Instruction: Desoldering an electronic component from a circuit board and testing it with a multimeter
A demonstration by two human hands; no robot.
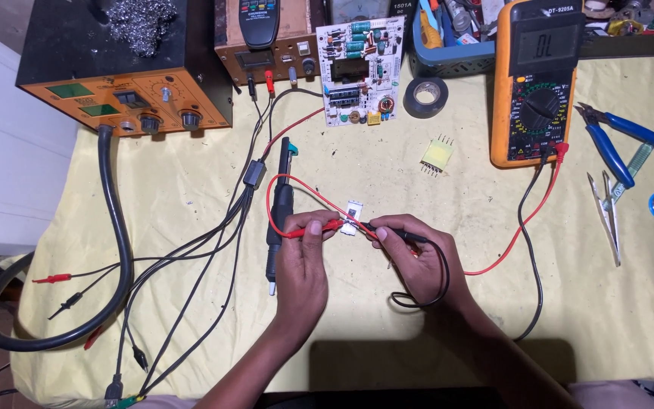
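Head view, looking down on your yellow-covered bench. Your left hand is closed around the slim red test probe, thumb and fingers pinching its shaft, tip pointing right. Your right hand is closed likewise on the slim black test probe, tip pointing left. Both tips meet at the small white rectangular component, which lies flat on the bench between your hands, just beyond your fingertips.

Red and black leads run from the probes to the orange-cased digital multimeter at upper right, its dial turned away from the top and its grey display lit with a reading. Well apart from the component lie a small yellow transformer with metal pins, a roll of black tape and a white populated circuit board. A black soldering handle rests just left of your left hand. Blue-handled pliers and steel tweezers lie at the far right.

Judged from this arrangement, the step in hand is a two-point measurement across the component's terminals. A sound next move would call for both tips held steady on the contacts, the component not sliding, and your eyes lifted to the display; whether the tips sit squarely on metal cannot be told at this size.
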